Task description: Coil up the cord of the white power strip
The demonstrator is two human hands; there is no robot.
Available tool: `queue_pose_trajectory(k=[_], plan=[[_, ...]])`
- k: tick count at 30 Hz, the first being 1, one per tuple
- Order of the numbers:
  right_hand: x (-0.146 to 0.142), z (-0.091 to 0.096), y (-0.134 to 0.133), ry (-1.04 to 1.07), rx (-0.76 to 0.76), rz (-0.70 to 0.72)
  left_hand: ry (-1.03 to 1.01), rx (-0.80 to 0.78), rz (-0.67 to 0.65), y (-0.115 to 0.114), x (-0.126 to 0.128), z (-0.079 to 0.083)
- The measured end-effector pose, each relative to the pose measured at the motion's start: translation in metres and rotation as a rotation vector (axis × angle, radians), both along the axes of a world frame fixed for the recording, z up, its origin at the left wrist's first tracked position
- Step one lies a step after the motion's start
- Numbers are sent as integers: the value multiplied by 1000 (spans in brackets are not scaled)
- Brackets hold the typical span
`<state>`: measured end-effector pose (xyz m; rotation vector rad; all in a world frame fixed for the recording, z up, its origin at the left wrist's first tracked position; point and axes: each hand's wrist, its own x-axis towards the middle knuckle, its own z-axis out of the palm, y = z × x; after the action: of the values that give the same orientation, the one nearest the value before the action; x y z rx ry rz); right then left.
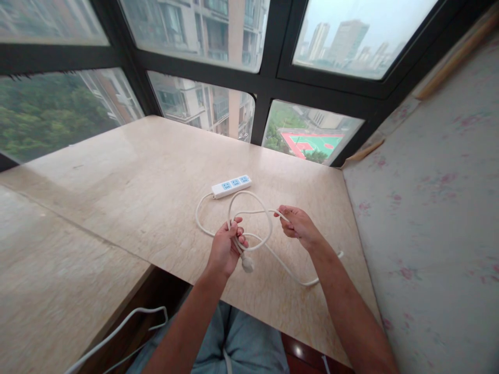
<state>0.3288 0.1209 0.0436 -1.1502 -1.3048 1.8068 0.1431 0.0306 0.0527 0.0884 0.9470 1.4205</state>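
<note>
A white power strip (232, 186) with blue socket faces lies on the marble-look ledge, beyond my hands. Its white power cord (288, 270) curves out from the strip's left end and runs loosely over the surface. My left hand (229, 243) is closed around the cord near its plug (247, 263), which hangs just below the fingers. One large loop of cord stands out from this hand to the right. Between thumb and fingers, my right hand (295, 223) pinches another stretch of the same cord. Part of the cord is hidden behind my right forearm.
The pale stone ledge (117, 171) spreads left toward dark-framed windows (268, 83). Flowered wallpaper (421, 218) covers the wall close on my right. At lower left, a white bent tube or cable (136, 310) shows by the ledge's open recess.
</note>
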Motion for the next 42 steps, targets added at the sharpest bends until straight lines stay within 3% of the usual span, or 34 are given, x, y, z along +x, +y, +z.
queue_pose_trajectory(k=[7,13,16,19,24,29,36,39,42], plan=[[-3,5,-6,-96,174,13,-63,-4,200,-3,15,2],[8,19,-13,-220,259,214,-196,0,331,-6,18,1],[11,23,-19,-305,205,311,-272,47,383,-4,21,1],[8,24,-23,-228,102,391,-317,94,446,1,25,0],[-3,21,-25,-81,94,380,-367,135,544,11,27,-7],[-9,17,-24,-148,164,255,-273,233,545,16,26,-17],[-5,-1,-20,-321,259,265,-188,280,488,8,29,-11],[-5,-5,-19,-378,203,353,-151,310,488,1,32,-7],[-6,0,-20,-308,149,484,-179,336,491,-5,35,-6]])
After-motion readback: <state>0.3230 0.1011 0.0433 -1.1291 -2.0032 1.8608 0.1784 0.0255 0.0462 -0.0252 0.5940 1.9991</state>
